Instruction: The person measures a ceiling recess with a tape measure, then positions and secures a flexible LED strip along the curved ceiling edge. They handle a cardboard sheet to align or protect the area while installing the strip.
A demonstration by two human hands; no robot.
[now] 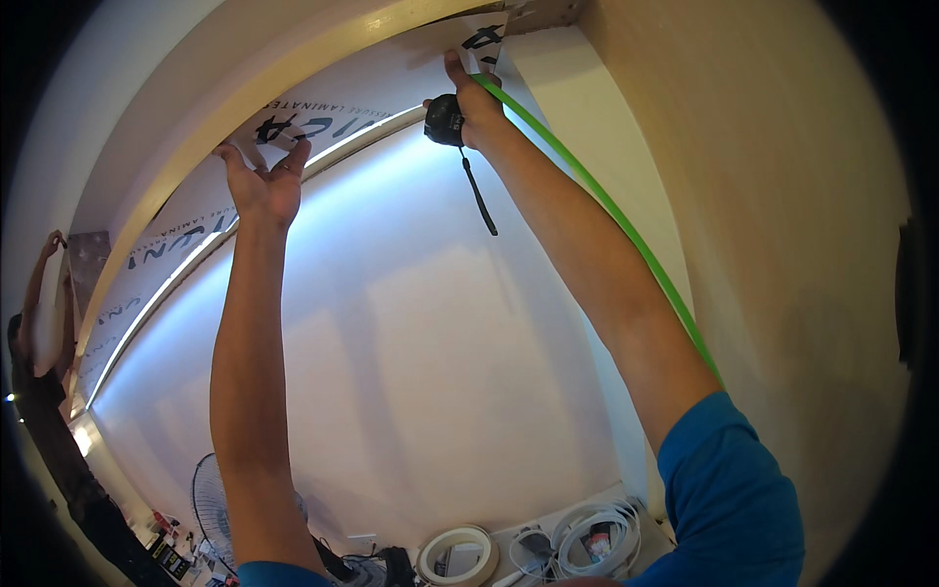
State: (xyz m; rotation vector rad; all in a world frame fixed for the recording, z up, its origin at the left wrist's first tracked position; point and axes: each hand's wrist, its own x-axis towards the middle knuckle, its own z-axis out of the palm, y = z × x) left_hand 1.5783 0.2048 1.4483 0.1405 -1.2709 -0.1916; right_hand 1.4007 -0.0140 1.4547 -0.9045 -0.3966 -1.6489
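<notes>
Overhead, a pale laminate sheet (337,83) with dark printing lies along the underside of a curved ceiling recess. My left hand (264,186) is raised against it, palm up, with the fingers spread. At the sheet's right end, my right hand (476,103) grips a black tape measure (444,119), its thumb pointing up near the sheet. From the tape measure hangs a dark wrist strap (477,193). A long bright green strip (611,207), perhaps the measure's blade, runs from my right hand down along the outside of my forearm. Its lower end is hidden behind my blue sleeve.
A co-worker (49,372) stands far left with arms raised toward the same recess. A glowing light strip (161,293) runs along the wall top. Below are a fan (210,499), a roll of tape (458,556), coiled white cable (597,538) and a side wall (782,245) at right.
</notes>
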